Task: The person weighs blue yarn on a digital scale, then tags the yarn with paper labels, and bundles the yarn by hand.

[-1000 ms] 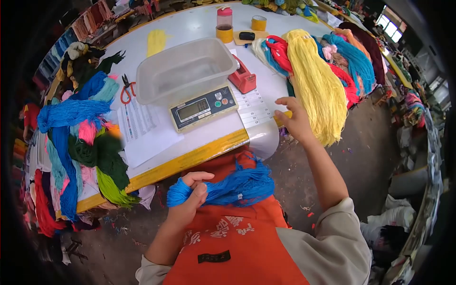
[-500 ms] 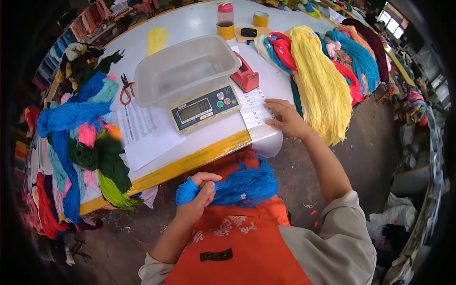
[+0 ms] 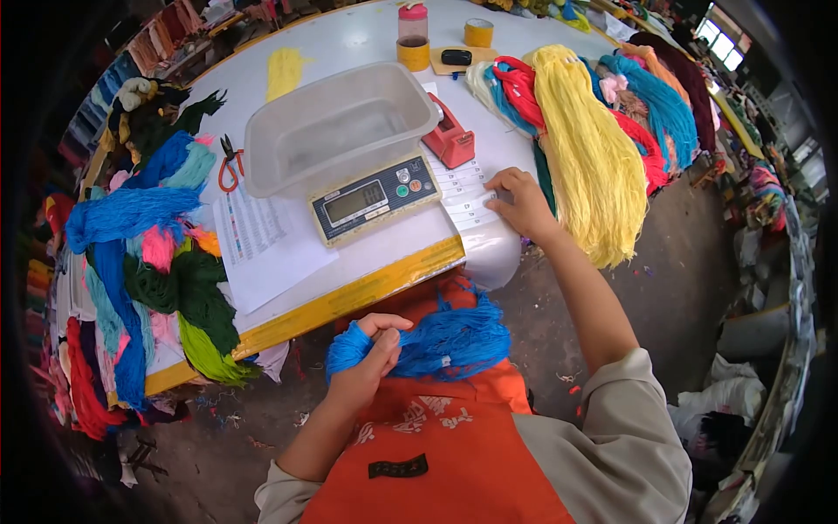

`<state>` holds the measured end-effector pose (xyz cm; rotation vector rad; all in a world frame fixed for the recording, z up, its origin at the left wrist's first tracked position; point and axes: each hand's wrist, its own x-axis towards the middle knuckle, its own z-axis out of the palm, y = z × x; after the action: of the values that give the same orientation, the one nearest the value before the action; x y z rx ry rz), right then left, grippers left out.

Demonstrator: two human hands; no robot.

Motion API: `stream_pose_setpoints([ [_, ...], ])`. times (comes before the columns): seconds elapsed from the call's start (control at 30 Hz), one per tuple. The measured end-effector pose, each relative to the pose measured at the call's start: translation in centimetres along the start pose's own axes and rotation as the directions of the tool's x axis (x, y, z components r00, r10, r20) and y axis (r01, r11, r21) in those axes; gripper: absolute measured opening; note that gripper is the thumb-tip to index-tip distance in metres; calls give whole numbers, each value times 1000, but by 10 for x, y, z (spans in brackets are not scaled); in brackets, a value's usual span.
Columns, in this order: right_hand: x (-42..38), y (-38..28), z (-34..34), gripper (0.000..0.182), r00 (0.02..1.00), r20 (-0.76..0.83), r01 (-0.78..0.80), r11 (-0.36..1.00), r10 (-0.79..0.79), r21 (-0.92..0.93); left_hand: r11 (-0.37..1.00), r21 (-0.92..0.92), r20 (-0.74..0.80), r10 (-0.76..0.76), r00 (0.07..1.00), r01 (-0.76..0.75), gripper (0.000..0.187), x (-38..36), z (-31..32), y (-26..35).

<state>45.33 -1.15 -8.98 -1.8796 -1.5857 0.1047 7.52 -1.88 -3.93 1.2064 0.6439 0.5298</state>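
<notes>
My left hand (image 3: pixel 367 356) is closed round a skein of bright blue yarn (image 3: pixel 458 341), in front of the orange apron (image 3: pixel 436 463). The skein's loose end spreads out to the right of my fist. Over the table's front right part, my right hand (image 3: pixel 522 206) has thumb and forefinger drawn in at the right edge of a sheet of white paper labels (image 3: pixel 464 203). The fingertips touch a label there. Beside the sheet stands a digital scale (image 3: pixel 375 199) bearing a clear plastic tub (image 3: pixel 340 131). A red tape dispenser (image 3: pixel 450 140) sits just behind the labels.
Several yellow, red and teal skeins (image 3: pixel 580 157) hang over the table's right edge. Blue, green and pink yarn (image 3: pixel 140 218) is heaped at the left. Red-handled pliers (image 3: pixel 230 164) and a printed sheet (image 3: pixel 262 253) lie by the scale. A pink-lidded bottle (image 3: pixel 413 31) stands behind.
My right thumb and forefinger have come closer together at the label sheet's edge. My left hand keeps its hold on the blue skein, almost unmoved.
</notes>
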Motion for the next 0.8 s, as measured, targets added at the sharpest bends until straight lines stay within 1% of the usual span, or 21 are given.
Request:
stream_pose_setpoints([
  [0.03, 0, 0, 1, 26, 1000, -1, 1, 1000, -1, 1, 1000, 0, -1, 6, 1000, -6, 17, 0, 0, -1],
  [0.1, -1, 0, 4, 18, 998, -68, 6, 999, -2, 51, 1000, 0, -1, 15, 1000, -15, 17, -1, 1, -3],
  [0.13, -4, -2, 6, 18, 997, -71, 9, 999, -5, 50, 1000, -12, -14, 4, 1000, -4, 17, -3, 2, -4],
  [0.17, -8, -5, 8, 15, 993, -107, -31, 995, 40, 91, 1000, -24, -24, -4, 1000, 4, 17, -4, 3, -4],
  [0.2, -9, -9, 8, 12, 985, -148, -64, 989, 84, 130, 1000, 4, -42, -3, 999, 3, 16, -5, 3, -4],
  [0.23, -10, -12, 7, 9, 976, -215, 54, 997, -39, 63, 1000, 31, -52, 4, 999, -2, 16, -7, 3, -4],
  [0.27, -11, -4, 13, 9, 962, -251, 109, 994, -107, -5, 997, 70, -59, 44, 997, -40, 14, -7, 3, -6],
  [0.33, -16, -4, 14, 9, 943, -306, 128, 991, -129, -23, 994, 86, -64, 65, 996, -60, 14, -9, 2, -5],
  [0.37, -18, -4, 12, 9, 943, -308, 128, 992, -128, -21, 996, 54, -64, 81, 995, -77, 14, -8, -1, -13],
  [0.4, -21, -8, 10, 10, 929, -342, 145, 989, -139, -9, 997, 40, -95, 65, 993, -61, 14, -9, 0, -12],
  [0.43, -24, -11, 8, 9, 940, -324, 111, 994, -103, 6, 999, 27, -135, 42, 990, -38, 14, -12, 1, -9],
  [0.5, -30, -16, 10, 7, 939, -344, 16, 992, 28, 123, 997, 26, -114, 73, 991, -71, 15, -13, 1, -7],
  [0.53, -33, -19, 15, 6, 912, -364, -96, 963, 187, 253, 995, 32, -123, 94, 988, -91, 14, -14, 1, -6],
  [0.57, -37, -36, 8, 6, 924, -291, -126, 918, 246, 375, 993, 37, -139, 113, 984, -108, 13, -14, 1, -7],
  [0.6, -43, -54, 1, 5, 933, -206, -165, 856, 297, 489, 994, 39, -112, 106, 988, -102, 17, -14, -3, -8],
  [0.63, -51, -74, -8, 4, 983, -97, -76, 828, 155, 556, 994, 35, -116, 108, 987, -104, 17, -14, -2, -7],
  [0.67, -58, -101, -22, 5, 996, 87, -45, 786, -11, 617, 993, 56, -65, 109, 992, -106, 21, -13, 0, -5],
  [0.7, -63, -127, -36, 6, 950, 252, -37, 733, -186, 680, 991, 79, -13, 105, 994, -104, 26, -13, 1, -4],
  [0.73, -62, -143, -41, 10, 841, 301, 172, 749, -450, 640, 990, 105, 66, 89, 994, -95, 32, -12, 0, -4],
  [0.77, -68, -162, -45, 8, 769, 243, 401, 743, -591, 536, 987, 133, 144, 68, 987, -88, 38, -11, -1, -4],
  [0.8, -74, -173, -41, 7, 742, 244, 465, 742, -624, 483, 978, 172, 208, 80, 975, -117, 45, -11, 0, -2],
])
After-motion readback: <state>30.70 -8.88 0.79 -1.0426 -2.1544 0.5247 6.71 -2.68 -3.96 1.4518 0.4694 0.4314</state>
